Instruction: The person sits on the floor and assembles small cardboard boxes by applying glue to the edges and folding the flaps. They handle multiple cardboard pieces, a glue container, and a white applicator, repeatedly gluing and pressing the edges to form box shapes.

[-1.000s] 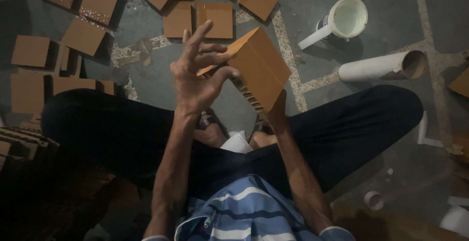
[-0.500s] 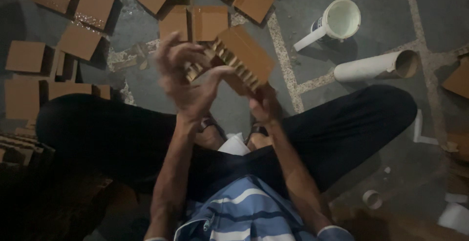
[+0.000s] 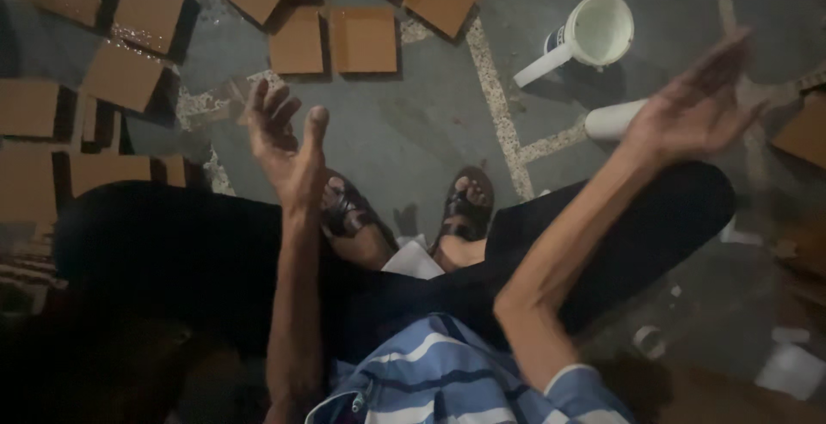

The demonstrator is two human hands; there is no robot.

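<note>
left hand [image 3: 288, 144] grip wide, empty | right hand [image 3: 693, 106] grip wide, empty, above white tube [image 3: 613, 119] | cardboard boxes [image 3: 331, 39] spread flat on far floor [image 3: 413, 123]

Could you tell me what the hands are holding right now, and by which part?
Nothing: the left hand and right hand are both open and empty.

We see our right hand [image 3: 693, 110] blurred, its fingers smeared, and it covers most of the white tube [image 3: 613, 119] behind it. Our left hand [image 3: 288, 144] hides part of the floor. The brown cardboard squares [image 3: 148, 13] along the top and left are cut off by the edge. Dark shadow swallows the lower left corner.
</note>
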